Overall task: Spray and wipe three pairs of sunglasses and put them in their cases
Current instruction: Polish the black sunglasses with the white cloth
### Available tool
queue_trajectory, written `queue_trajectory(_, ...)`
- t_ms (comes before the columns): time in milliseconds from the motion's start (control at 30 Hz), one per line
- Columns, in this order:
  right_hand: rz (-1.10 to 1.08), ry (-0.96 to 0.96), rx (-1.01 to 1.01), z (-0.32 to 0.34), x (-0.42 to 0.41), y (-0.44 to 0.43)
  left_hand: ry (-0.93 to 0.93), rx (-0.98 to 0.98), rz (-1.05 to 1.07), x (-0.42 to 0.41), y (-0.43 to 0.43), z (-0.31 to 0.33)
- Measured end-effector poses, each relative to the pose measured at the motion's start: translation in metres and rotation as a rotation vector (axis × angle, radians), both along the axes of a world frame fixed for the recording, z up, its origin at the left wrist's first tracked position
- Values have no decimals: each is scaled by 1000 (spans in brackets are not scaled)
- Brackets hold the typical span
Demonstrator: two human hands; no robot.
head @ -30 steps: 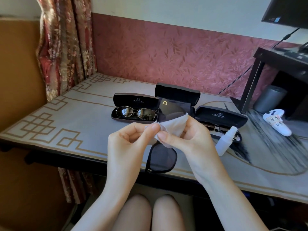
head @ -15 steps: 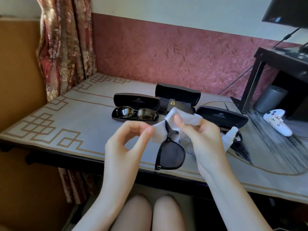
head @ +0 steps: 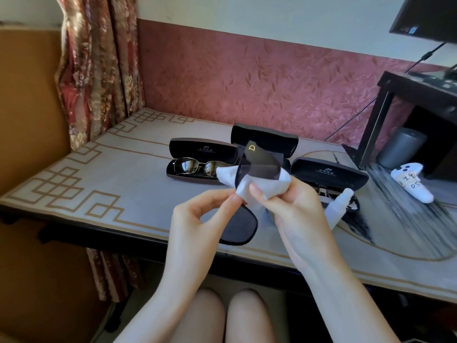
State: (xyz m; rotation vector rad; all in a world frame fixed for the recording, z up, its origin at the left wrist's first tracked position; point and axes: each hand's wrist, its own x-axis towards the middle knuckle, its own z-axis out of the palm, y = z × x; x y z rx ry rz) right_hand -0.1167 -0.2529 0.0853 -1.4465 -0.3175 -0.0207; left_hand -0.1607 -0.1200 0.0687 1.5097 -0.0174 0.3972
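Observation:
I hold big black sunglasses (head: 243, 225) above the table's front edge, one lens hanging low, the other lens up near a gold D. My right hand (head: 294, 209) pinches a white cloth (head: 264, 183) round the upper lens. My left hand (head: 197, 214) pinches the frame beside the cloth. Behind, metal-framed glasses (head: 195, 167) lie in an open black case (head: 200, 157). A second open case (head: 265, 139) stands at the back. A third open case (head: 329, 174) on the right holds another pair, partly hidden. A white spray bottle (head: 337, 206) lies in front of it.
The patterned table (head: 111, 184) runs left to right. A white game controller (head: 411, 181) lies at the right, near a grey cylinder (head: 400, 148) and a dark stand (head: 395, 95). A curtain (head: 99, 70) hangs at the back left. My knees show below the table edge.
The sunglasses have turned: the upper lens now points up and back with the cloth wrapped over it. My left hand has closed back onto the frame after briefly opening.

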Motion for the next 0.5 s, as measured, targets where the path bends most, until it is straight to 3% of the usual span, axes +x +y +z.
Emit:
queue_trajectory(333,47,-6,-46,-1,0,-7,51,-218,42,-1,-2,-4)
queue_trajectory(500,104,-24,-110,1,1,-18,3,-159,22,-2,0,-1)
